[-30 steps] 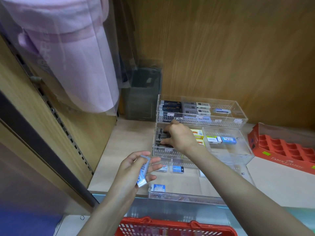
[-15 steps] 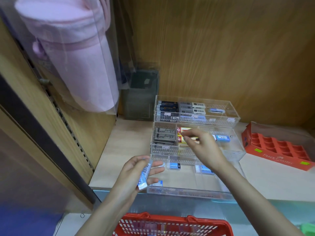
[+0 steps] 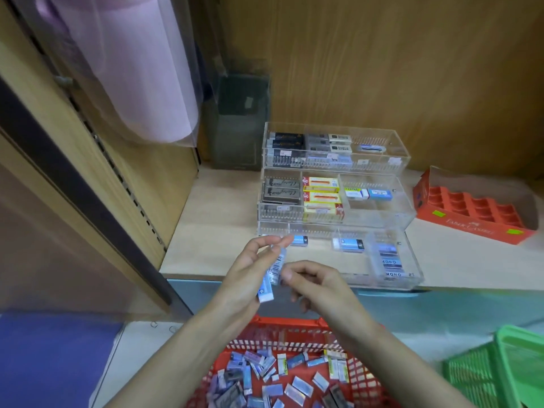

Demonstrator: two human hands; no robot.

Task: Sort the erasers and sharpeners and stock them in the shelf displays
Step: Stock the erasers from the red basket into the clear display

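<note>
Head view: a wooden shelf (image 3: pixel 223 219) carried a three-tier clear display (image 3: pixel 379 160), and two hands met above a red basket (image 3: pixel 282 325).
Boxed erasers filled the left of the display's upper tiers, and the lowest tier held a few blue ones. An orange tray (image 3: pixel 471 222) sat to its right, and a green basket (image 3: pixel 500 366) stood beside the red one, which held loose erasers (image 3: pixel 265 375). In front of the lowest tier, the left hand (image 3: pixel 250 272) gripped a blue-and-white eraser (image 3: pixel 272 272) upright between thumb and fingers. The right hand (image 3: pixel 318 281) had curled fingertips touching its side; whether they pinched it could not be told.
</note>
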